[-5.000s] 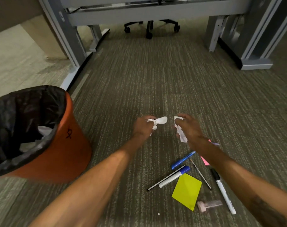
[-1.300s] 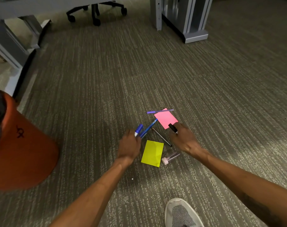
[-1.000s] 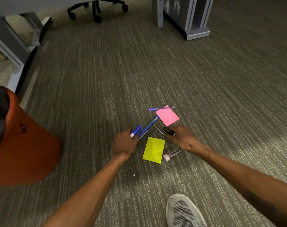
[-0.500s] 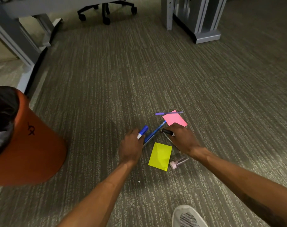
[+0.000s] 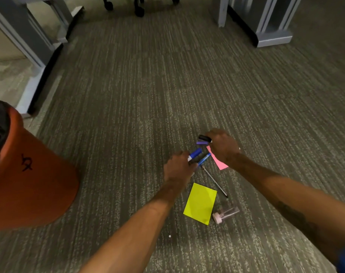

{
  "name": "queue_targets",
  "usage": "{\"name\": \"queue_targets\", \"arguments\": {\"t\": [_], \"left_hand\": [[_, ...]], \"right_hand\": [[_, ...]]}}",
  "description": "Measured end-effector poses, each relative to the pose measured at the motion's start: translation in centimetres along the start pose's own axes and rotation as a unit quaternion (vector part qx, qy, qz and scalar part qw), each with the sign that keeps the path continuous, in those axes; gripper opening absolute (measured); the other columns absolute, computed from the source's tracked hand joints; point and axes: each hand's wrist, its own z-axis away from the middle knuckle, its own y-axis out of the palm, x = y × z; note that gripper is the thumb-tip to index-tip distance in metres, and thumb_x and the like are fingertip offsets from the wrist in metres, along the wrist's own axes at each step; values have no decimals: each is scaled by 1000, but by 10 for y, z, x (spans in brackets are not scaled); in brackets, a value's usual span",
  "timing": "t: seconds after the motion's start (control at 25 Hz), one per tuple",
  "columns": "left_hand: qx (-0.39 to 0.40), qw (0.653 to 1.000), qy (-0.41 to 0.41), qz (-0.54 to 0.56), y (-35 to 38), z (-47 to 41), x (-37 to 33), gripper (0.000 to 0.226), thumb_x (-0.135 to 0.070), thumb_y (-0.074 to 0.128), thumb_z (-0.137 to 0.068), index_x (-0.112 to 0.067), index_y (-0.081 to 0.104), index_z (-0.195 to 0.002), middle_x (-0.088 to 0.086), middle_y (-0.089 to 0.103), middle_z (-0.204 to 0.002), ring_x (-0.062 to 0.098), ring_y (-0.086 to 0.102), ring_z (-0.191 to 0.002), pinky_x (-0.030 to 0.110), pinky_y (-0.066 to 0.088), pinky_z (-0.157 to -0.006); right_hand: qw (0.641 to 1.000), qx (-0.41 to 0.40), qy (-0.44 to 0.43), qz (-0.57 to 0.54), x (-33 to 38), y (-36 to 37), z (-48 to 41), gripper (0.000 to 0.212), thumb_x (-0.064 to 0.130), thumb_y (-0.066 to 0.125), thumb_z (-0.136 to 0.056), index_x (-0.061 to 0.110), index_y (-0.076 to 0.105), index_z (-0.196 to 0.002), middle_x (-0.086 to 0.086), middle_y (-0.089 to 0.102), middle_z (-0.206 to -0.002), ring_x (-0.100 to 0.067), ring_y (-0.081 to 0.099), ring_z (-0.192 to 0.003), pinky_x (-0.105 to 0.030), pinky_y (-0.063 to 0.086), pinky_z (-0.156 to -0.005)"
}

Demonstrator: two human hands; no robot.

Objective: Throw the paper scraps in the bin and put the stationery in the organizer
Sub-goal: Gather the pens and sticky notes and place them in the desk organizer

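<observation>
Head view, looking down at grey striped carpet point(image 5: 128, 115). Left hand point(image 5: 178, 167) closed around 2 pens: a blue-capped marker point(image 5: 195, 154) and a thinner blue pen point(image 5: 204, 159), both poking out past the knuckles toward the upper right. Right hand point(image 5: 222, 147) closed on a black-capped marker point(image 5: 204, 138) and a purple pen point(image 5: 202, 143), their ends showing at its left side. Pink sticky note point(image 5: 219, 163) on the floor, partly under the right hand. Thin black pen point(image 5: 215, 182) lies loose between the hands and a yellow sticky note point(image 5: 200, 203). Small clear tube with pink cap point(image 5: 225, 213) just right of the yellow note. Orange bin point(image 5: 30, 180) with black liner at the left edge, well apart from the stationery. Organizer not seen. Grey desk legs point(image 5: 30, 42) and chair wheels point(image 5: 139, 10) at top.
</observation>
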Motion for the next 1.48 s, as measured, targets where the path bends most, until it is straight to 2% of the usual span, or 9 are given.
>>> {"name": "queue_targets", "arguments": {"t": [0.28, 0.44, 0.52, 0.68, 0.8, 0.92, 1.08, 1.28, 1.48], "left_hand": [[44, 996, 68, -25, 4, -12, 8, 38, -48, 67, -81, -21, 67, -107, 7, 69, -108, 32, 66, -101, 40, 53, -77], [51, 996, 75, -21, -7, -13, 6, 30, -39, 62, -85, -16, 65, -105, 13, 71, -105, 37, 67, -99, 40, 52, -76], [41, 997, 65, -11, -15, -8, 11, 30, -37, 59, -88, -15, 59, -109, 16, 71, -105, 40, 66, -98, 41, 49, -75], [47, 997, 62, 7, -24, 13, 34, 33, -29, 52, -95, -12, 52, -123, 23, 70, -106, 44, 65, -99, 44, 48, -76], [69, 994, 60, 63, -26, 32, 50, 26, -25, 50, -97, -10, 53, -117, 25, 71, -99, 44, 67, -87, 46, 51, -72], [44, 995, 42, 78, -25, 50, 63, 21, -22, 50, -94, -10, 54, -111, 23, 70, -98, 43, 66, -87, 46, 50, -70], [35, 996, 13, 84, -28, 64, 65, 29, -40, 61, -85, -13, 62, -95, 16, 71, -94, 37, 66, -87, 43, 52, -71], [67, 997, 49, -3, -22, 73, 63, 41, -44, 78, -75, -12, 67, -97, 13, 71, -102, 33, 66, -93, 32, 36, -63], [70, 994, 50, -68, -16, 76, 58, 32, -39, 61, -85, -12, 69, -100, 19, 72, -102, 40, 67, -94, 40, 50, -70]], "right_hand": [[992, 47, -41, 106, 2, 18, -14, 32, 6, 54, -91, 17, 59, -121, -6, 55, -126, -27, 48, -121, -42, 48, -92], [989, -41, -26, 142, 8, 7, -7, 29, 8, 53, -89, 15, 54, -117, -10, 65, -113, -32, 59, -106, -44, 39, -89], [993, -65, -3, 94, 7, 4, 2, 26, 10, 53, -88, 14, 51, -113, -14, 66, -108, -36, 63, -98, -44, 39, -84], [998, -15, 10, -54, 5, 4, 30, 26, 16, 54, -94, 8, 50, -118, -18, 59, -117, -42, 61, -99, -46, 49, -78], [997, 8, 5, -78, 6, 9, 55, 25, 19, 54, -96, 6, 54, -118, -16, 58, -117, -38, 58, -105, -47, 48, -83], [993, 75, 32, -81, 8, 12, 72, 33, 35, 55, -98, 9, 51, -117, -15, 59, -115, -34, 59, -100, -44, 48, -78], [992, 56, 88, -69, 14, 18, 83, 35, 37, 56, -96, 6, 60, -112, -20, 69, -106, -37, 65, -93, -33, 37, -63], [990, 106, 89, -42, 22, 23, 91, 34, 28, 61, -93, 9, 59, -121, -21, 67, -116, -38, 65, -101, -42, 53, -77], [994, 87, 58, -31, 26, 14, 103, 34, 32, 62, -88, 13, 56, -115, -17, 64, -117, -38, 64, -103, -41, 48, -75]]}}
